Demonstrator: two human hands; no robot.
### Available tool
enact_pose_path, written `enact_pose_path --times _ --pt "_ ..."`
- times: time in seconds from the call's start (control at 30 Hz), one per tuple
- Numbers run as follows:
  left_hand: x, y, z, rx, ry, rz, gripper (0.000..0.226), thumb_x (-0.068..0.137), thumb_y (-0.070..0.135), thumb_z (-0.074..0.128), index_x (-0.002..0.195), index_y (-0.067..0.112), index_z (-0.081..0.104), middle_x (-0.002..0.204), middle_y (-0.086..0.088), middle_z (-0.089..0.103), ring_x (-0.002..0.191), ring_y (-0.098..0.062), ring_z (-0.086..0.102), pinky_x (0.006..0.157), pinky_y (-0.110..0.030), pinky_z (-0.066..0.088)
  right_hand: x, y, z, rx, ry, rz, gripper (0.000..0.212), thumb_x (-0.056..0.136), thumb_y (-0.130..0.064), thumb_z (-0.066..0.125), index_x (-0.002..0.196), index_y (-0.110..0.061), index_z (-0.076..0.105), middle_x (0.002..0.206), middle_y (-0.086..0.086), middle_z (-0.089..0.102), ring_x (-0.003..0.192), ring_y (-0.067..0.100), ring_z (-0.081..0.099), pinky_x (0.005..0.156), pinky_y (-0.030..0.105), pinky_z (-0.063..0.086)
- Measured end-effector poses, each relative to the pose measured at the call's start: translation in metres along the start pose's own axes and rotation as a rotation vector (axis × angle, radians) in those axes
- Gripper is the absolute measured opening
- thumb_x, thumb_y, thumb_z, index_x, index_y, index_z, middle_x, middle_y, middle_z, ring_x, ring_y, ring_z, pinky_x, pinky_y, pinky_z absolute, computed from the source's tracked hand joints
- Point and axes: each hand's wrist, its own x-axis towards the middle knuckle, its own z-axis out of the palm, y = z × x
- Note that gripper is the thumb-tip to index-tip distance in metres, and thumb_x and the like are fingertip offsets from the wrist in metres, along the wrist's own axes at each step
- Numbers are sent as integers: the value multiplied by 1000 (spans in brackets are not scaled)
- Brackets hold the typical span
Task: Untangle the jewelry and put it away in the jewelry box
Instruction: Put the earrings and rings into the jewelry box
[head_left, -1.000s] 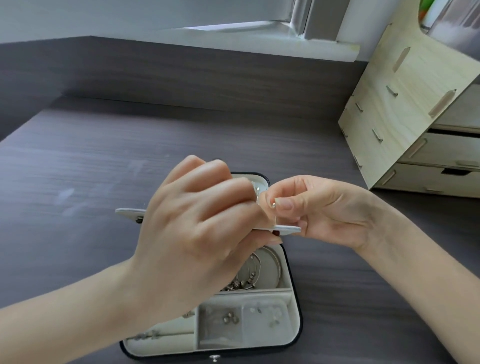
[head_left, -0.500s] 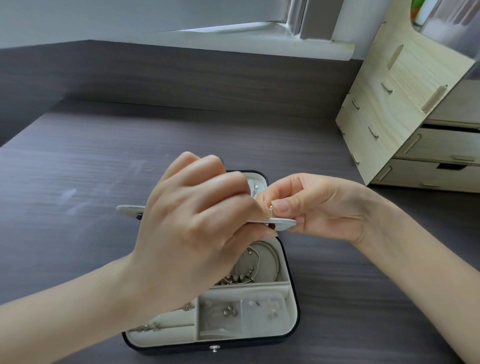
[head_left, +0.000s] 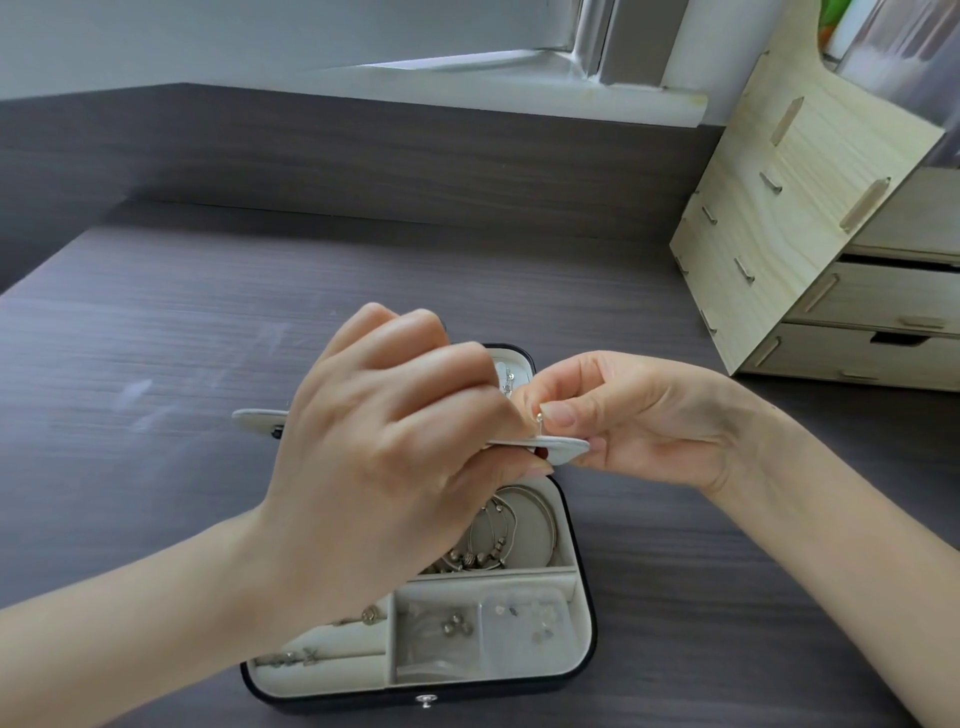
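Pinching earring (head_left: 540, 416) over jewelry box (head_left: 591, 642): left hand (head_left: 384, 467), right hand (head_left: 641, 415), grips clamped.

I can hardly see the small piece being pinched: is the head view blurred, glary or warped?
Head view: soft even daylight, no hard shadows; pale sheen streaks on the table; the stud pinched by the right hand is in focus but tiny; the left hand, gripping the flap, hides much of the box; wide-angle warp tilts the drawers.

The single head view looks forward and down from close above the jewelry box (head_left: 337, 675) on the desk (head_left: 156, 338).
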Motion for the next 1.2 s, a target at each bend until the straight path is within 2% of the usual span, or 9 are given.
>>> enact_pose_path --times 0.13,0.27,0.37,0.57,0.67,0.73,0.9,1.03,1.2 --pt "-2 -7 0 30 -30 26 34 83 31 71 59 7 68 59 -2 58 54 -25 44 56 -35 31 0 -1 0 -12 4 -3 25 52 -31 86 66 -17 72 64 -7 55 58 6 39 64 30 17" --pt "-1 -5 0 9 -41 13 32 82 31 72 59 8 68 58 -2 57 54 -24 45 56 -34 30 -3 -6 3 -92 -4 -23 18 56 -27 82 65 -18 71 63 -7 54 60 9 35 61 27 23" --pt "-1 -6 0 7 -50 9 33 82 32 72 59 9 68 58 -2 58 54 -25 45 55 -35 31 -5 -11 6 -145 43 -27 1 63 -17 71 62 -17 70 60 -6 52 57 8 35 59 27 24" --pt "-1 -6 1 9 -37 16 29 80 31 73 61 10 68 59 0 58 55 -24 45 55 -35 31 -7 -19 10 -224 80 -9 16 68 -8 66 56 -18 68 55 -5 47 56 10 34 59 28 23" --pt "-1 -7 1 9 -35 20 24 80 30 73 63 13 69 60 2 58 58 -21 42 57 -33 31 -7 -21 11 -260 85 -13 2 63 -15 71 62 -16 69 62 -1 49 65 18 33 67 34 25" --pt "0 -7 1 7 -31 23 24 79 31 74 64 13 68 61 2 59 58 -21 43 58 -33 30 -7 -24 11 -294 88 8 5 64 -17 71 63 -14 68 63 0 49 67 20 32 69 37 25" --pt "0 -9 3 -4 -23 21 26 80 31 74 63 13 69 61 2 59 56 -23 45 58 -31 29 -8 -37 14 -409 110 73 8 67 -11 71 61 -14 68 60 1 46 59 11 34 53 20 30" --pt "0 -9 4 -8 -11 13 29 79 32 73 61 10 67 60 0 58 56 -23 45 57 -33 31 -7 -44 16 -407 64 134 16 74 -12 61 60 -17 66 56 -8 51 56 7 35 51 18 29" --pt "-3 -10 6 -13 17 -5 32 77 36 73 61 8 66 58 -1 57 57 -23 44 56 -37 35 -7 -46 19 -363 26 153 18 78 -10 57 64 -17 64 54 -8 47 56 7 35 52 18 30"
